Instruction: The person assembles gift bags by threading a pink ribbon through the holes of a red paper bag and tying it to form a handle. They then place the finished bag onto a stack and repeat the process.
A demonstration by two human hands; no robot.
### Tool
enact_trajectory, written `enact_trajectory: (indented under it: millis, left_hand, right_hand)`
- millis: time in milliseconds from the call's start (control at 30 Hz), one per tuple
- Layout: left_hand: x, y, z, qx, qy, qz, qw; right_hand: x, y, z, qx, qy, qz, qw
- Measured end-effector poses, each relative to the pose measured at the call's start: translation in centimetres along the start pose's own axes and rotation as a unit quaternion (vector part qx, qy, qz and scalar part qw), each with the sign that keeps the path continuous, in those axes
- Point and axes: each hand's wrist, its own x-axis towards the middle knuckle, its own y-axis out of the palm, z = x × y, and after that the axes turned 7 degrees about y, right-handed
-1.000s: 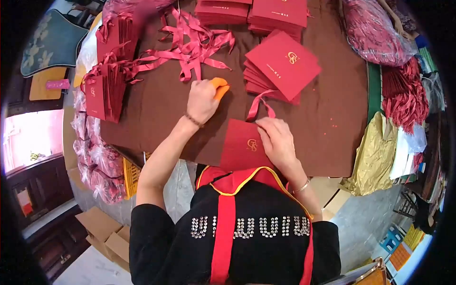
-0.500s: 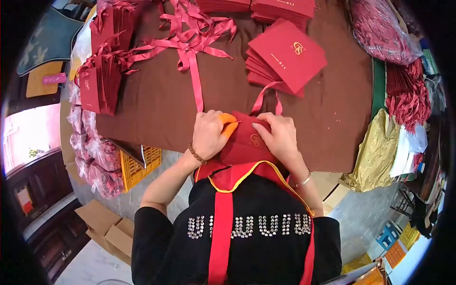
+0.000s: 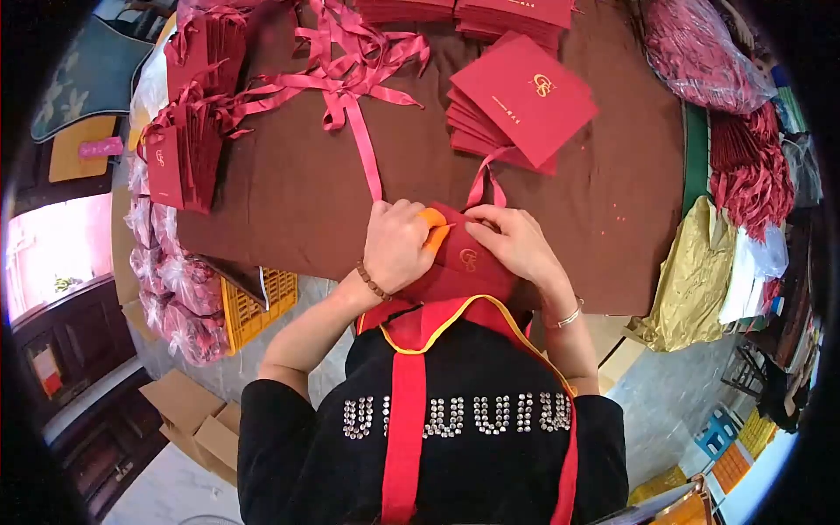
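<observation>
Head view: nearest, black shirt (image 3: pixel 332 472) with shiny studs, worn under red apron (image 3: pixel 404 437) with yellow edging. On the near left, open cardboard box (image 3: pixel 182 404). Just beyond the apron, red paper bag (image 3: pixel 472 267) with gold lettering, at the near edge of the brown-covered surface (image 3: pixel 289 201), between both hands. On its left, left hand (image 3: pixel 394 241) with bead bracelet (image 3: pixel 373 283) at the wrist and orange covers (image 3: pixel 432 217) on thumb and a finger; fingers clenched at the bag's far part, grasping a pink-red ribbon strand (image 3: pixel 364 157) from the far side, exact grip partly hidden. On its right, right hand (image 3: pixel 514 247) with thin bangle (image 3: pixel 570 316) at the wrist; fingers pinched around the same bag near its far edge. Just beyond the right fingers, another ribbon (image 3: pixel 478 185), bent in a loop. Beside the surface, to the left, yellow crate (image 3: pixel 267 302) and plastic-wrapped bundles (image 3: pixel 188 289); to the right, crumpled gold sheet (image 3: pixel 687 284). Farther, right of centre, fanned stack of bags (image 3: pixel 525 101); to the left, upright row of bags (image 3: pixel 188 162). Beyond, tangled ribbon pile (image 3: pixel 359 70); far right, large wrapped bundle (image 3: pixel 704 61).
</observation>
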Motion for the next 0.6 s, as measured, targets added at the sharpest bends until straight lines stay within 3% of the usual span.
enact_trajectory:
  millis: [300, 600]
  left_hand:
    - [1.1, -0.8, -0.6, 0.012, 0.003, 0.058, 0.998]
    - [2.3, -1.4, -1.9, 0.01, -0.004, 0.114, 0.993]
  right_hand:
    - [-0.6, 0.0, 0.3, -0.013, -0.027, 0.012, 0.999]
    - [-1.4, 0.6, 0.3, -0.019, -0.102, -0.048, 0.993]
